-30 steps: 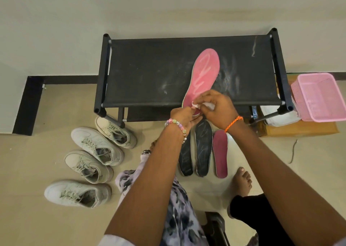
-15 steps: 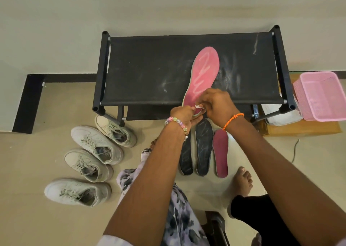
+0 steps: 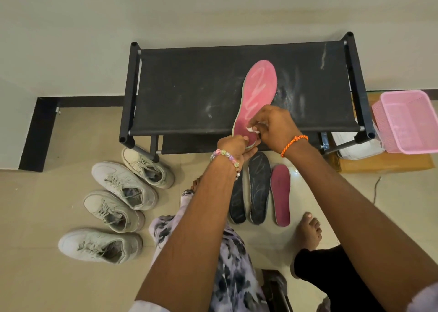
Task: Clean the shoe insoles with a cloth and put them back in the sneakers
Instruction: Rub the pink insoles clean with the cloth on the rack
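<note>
A pink insole [image 3: 259,91] with pale wet streaks lies on the black fabric top of the shoe rack [image 3: 189,93], its heel over the front edge. My left hand [image 3: 233,145] grips that heel from below. My right hand [image 3: 272,124] pinches a small white cloth [image 3: 252,129] against the insole near the heel. On the floor below lie two black insoles [image 3: 259,188] and a dark pink insole [image 3: 280,193]. Several pale sneakers [image 3: 123,183] stand in a row at the left.
A pink plastic basket [image 3: 407,119] sits at the right on a cardboard box [image 3: 384,164], with a white container [image 3: 355,145] beside it. My bare feet [image 3: 308,233] rest on the tiled floor near the insoles. The wall runs behind the rack.
My right hand with the cloth has slid slightly up the pink insole from its heel. My left hand keeps its hold on the heel.
</note>
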